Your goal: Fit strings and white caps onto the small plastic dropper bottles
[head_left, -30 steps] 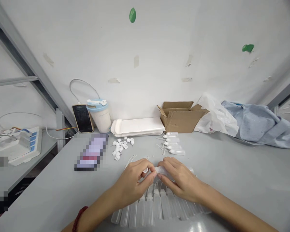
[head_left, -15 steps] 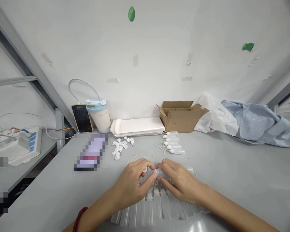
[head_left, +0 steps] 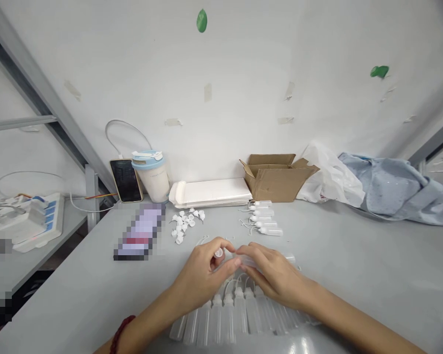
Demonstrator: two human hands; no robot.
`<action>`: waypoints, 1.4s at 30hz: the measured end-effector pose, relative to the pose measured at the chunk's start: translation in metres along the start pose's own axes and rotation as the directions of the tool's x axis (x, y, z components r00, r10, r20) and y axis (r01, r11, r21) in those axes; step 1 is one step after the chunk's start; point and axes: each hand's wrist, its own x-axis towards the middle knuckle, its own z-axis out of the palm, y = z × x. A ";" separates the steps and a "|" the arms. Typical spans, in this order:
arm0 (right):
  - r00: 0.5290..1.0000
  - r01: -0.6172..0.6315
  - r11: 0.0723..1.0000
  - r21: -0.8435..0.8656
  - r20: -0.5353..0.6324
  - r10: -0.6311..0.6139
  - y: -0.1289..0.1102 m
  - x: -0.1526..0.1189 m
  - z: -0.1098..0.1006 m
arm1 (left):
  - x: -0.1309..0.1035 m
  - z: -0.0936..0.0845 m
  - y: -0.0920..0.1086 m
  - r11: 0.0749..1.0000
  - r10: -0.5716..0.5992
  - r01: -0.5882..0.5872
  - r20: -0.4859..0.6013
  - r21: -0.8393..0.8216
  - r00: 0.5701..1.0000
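My right hand (head_left: 271, 270) is closed around a translucent plastic bottle (head_left: 248, 260) lying sideways, its base poking out past the fingers. My left hand (head_left: 206, 270) has its fingers curled, with a small white cap (head_left: 218, 253) tucked in them. Its thumb and index fingertips meet at the neck end of the bottle, which they partly hide. Below both hands lies a row of similar translucent bottles (head_left: 229, 319) with white tops and thin looped strings. Loose white caps (head_left: 184, 223) are scattered beyond my left hand. Several smaller capped bottles (head_left: 268, 223) lie beyond my right hand.
Along the wall stand a propped phone (head_left: 126, 180), a blue-lidded cup (head_left: 152, 179), a flat white stack (head_left: 214, 192), an open cardboard box (head_left: 280, 184), a white plastic bag (head_left: 328, 177) and a pale blue cloth (head_left: 398, 189). A blurred-out device (head_left: 142, 231) lies left on the grey table.
The left thumb and index finger shift slightly at the bottle's neck, and the white cap in that hand shows more fully. My right hand keeps its hold almost unmoved.
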 end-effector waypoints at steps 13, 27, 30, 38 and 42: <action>0.937 -0.315 0.882 0.350 -0.035 0.348 0.001 0.005 -0.006 | -0.010 -0.010 0.007 0.987 0.029 -0.004 0.149 -0.162 0.988; 0.922 -0.374 0.502 0.780 0.257 0.289 -0.009 0.004 -0.010 | 0.001 -0.002 0.001 0.947 -0.040 0.062 0.078 -0.314 0.996; 0.932 -0.356 0.450 0.819 0.277 0.233 -0.011 0.005 -0.010 | -0.001 -0.002 0.005 0.956 0.024 0.007 0.100 -0.294 0.995; 0.912 -0.410 0.481 0.775 0.344 0.224 -0.011 0.003 -0.012 | 0.002 0.002 -0.003 0.869 -0.035 0.101 0.143 -0.485 0.989; 0.913 -0.407 0.445 0.798 0.356 0.198 -0.011 0.002 -0.012 | 0.005 0.000 -0.007 0.842 -0.035 0.108 0.146 -0.529 0.989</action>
